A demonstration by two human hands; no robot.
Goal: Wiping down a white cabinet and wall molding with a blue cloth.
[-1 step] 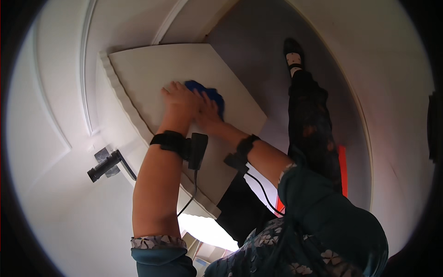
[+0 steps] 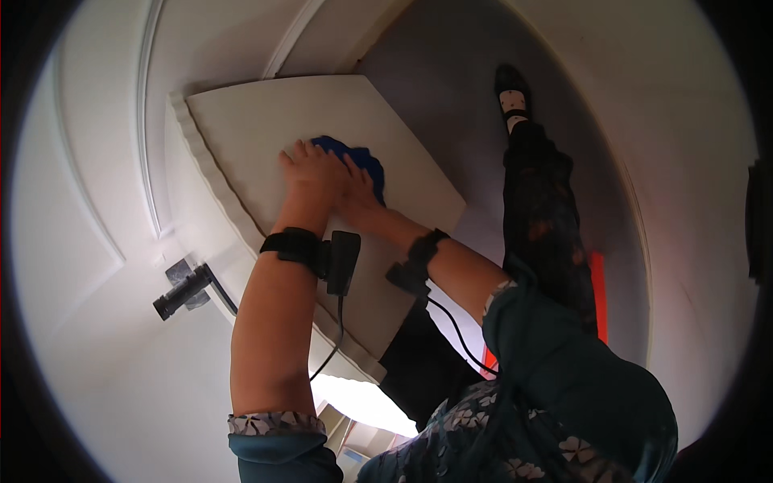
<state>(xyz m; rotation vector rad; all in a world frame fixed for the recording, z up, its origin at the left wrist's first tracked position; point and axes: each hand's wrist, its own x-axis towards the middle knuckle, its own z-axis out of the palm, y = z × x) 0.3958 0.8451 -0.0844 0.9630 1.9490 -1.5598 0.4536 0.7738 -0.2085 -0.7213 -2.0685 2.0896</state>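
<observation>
Landmark: pale tabletop (image 2: 258, 121), scalloped along its L edge. Blue cloth (image 2: 366, 164) lies on the tabletop, approx. mid-width, toward its far end; partly hidden by the hands, so full outline n/v.

L hand (image 2: 312, 174): on tabletop, just L of the cloth's main body; open, palm down, fingers spread, tips near or at cloth edge. Exact contact w/ cloth: can't tell. R hand (image 2: 359, 193): on tabletop's mid area, over the cloth's near part; open, fingers extended across it. Any grip under the palm: can't tell. Hands side by side, overlapping in view.

Black strapped device (image 2: 344, 262) on L wrist, above tabletop's near half; similar blk unit (image 2: 411, 278) on R wrist, nearer tabletop's R edge. Both w/ cables. Blk cylindrical fitting (image 2: 182, 291) L of tabletop. Grey floor (image 2: 451, 72), dark shoe (image 2: 509, 79) & red strip (image 2: 598, 298) R of tabletop.
</observation>
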